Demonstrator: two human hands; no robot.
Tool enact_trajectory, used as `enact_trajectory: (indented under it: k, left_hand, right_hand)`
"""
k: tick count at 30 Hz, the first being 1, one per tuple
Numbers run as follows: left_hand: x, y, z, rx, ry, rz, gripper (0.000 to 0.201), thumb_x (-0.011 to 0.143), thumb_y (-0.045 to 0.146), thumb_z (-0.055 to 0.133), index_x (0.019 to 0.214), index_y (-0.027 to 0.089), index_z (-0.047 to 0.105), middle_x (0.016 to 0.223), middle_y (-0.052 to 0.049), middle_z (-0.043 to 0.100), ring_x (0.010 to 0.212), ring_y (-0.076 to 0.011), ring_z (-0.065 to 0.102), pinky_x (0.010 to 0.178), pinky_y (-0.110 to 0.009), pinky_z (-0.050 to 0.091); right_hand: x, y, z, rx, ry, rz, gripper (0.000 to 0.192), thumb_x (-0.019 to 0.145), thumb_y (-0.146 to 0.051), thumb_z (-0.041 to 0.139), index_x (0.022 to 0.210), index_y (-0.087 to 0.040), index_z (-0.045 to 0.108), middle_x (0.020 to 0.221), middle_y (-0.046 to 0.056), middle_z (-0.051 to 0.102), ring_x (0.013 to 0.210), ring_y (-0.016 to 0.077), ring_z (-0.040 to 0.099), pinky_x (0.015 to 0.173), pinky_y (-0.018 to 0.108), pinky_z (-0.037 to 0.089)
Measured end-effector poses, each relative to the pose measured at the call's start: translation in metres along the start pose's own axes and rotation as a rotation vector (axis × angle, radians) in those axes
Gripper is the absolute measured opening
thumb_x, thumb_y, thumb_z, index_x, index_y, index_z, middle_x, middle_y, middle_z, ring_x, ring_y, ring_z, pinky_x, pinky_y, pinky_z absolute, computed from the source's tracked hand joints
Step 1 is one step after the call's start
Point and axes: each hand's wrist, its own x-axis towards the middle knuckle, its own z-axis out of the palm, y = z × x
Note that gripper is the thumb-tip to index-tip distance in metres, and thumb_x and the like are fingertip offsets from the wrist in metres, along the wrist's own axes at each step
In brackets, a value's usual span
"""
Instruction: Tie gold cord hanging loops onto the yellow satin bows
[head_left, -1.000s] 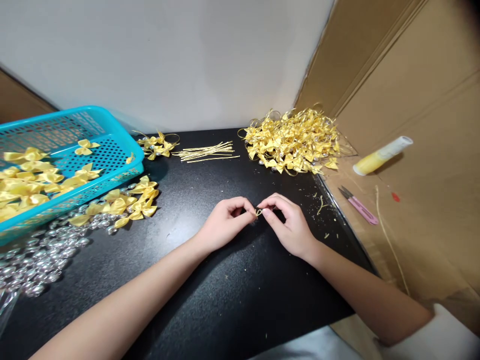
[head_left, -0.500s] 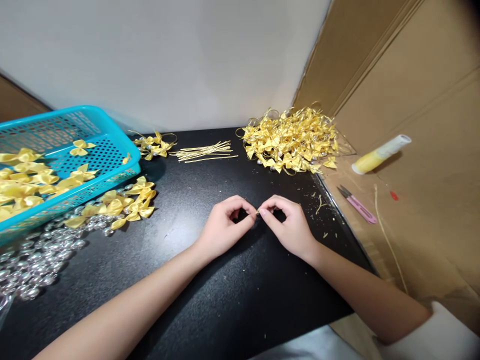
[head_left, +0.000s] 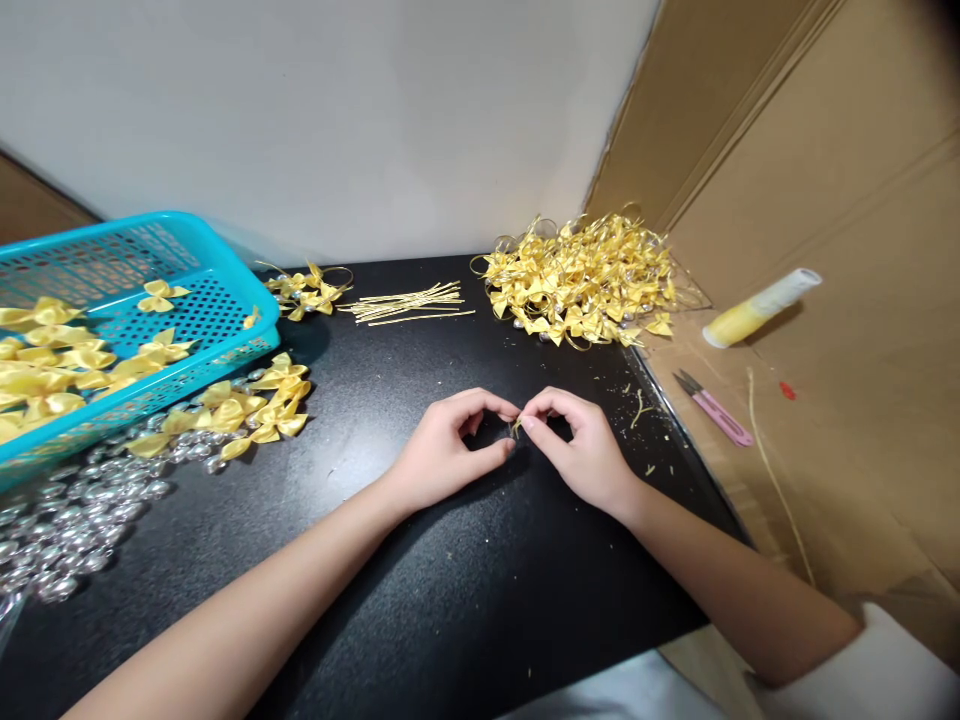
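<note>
A short bit of thin gold cord [head_left: 516, 428] is pinched between the thumb and forefinger of my right hand [head_left: 581, 450], low over the black tabletop. My left hand [head_left: 450, 450] faces it from the left; its forefinger reaches the cord, while its thumb is parted from the forefinger just below. Most of the cord is hidden by the fingertips. Beyond the hands lies a loose bundle of straight gold cord lengths [head_left: 412, 302]. A big heap of yellow ribbon bows [head_left: 581, 280] with looped gold cords and silver beads rests at the back right.
A turquoise basket [head_left: 225, 270] of yellow bows stands on the left. Beside it are loose bows [head_left: 277, 400] and silver beads [head_left: 82, 520]. Pink-handled thread snips [head_left: 716, 410], a tube [head_left: 761, 308] and a long cord [head_left: 776, 470] lie on cardboard at right.
My left thumb and forefinger have come apart at the cord, and more of it shows. My right hand keeps its pinch in nearly the same place.
</note>
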Motion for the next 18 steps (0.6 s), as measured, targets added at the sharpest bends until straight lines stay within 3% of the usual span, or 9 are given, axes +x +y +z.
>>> enact_trajectory:
  k: [8,11,18]
  left_hand:
    - [0.0005,-0.0027,0.0024,-0.03,-0.005,0.06,0.012,0.085,0.026,0.062,0.088,0.018,0.071,0.082,-0.002,0.067,0.066,-0.0119,0.051,0.061,-0.025,0.038]
    - [0.002,-0.0013,0.0011,-0.067,-0.007,0.022,0.016,0.086,0.028,0.061,0.082,0.017,0.071,0.081,-0.003,0.068,0.065,-0.0123,0.052,0.06,-0.026,0.038]
    - [0.0029,-0.0011,-0.0029,-0.127,-0.018,-0.086,0.019,0.083,0.031,0.062,0.076,0.015,0.071,0.076,-0.005,0.068,0.067,-0.0146,0.056,0.062,-0.026,0.042]
  right_hand:
    - [0.0002,0.0019,0.0007,0.055,-0.023,0.046,0.01,0.084,-0.018,0.059,0.075,-0.02,0.061,0.071,-0.001,0.062,0.068,0.0132,0.056,0.067,0.026,0.046]
    - [0.0013,0.0026,-0.0008,0.039,-0.04,0.046,0.01,0.084,-0.018,0.058,0.075,-0.02,0.06,0.071,-0.001,0.062,0.067,0.0135,0.056,0.066,0.027,0.045]
    - [0.0051,0.0021,-0.0075,-0.29,-0.034,-0.141,0.015,0.08,-0.012,0.054,0.068,-0.021,0.052,0.068,0.0,0.059,0.068,0.0158,0.055,0.071,0.033,0.039]
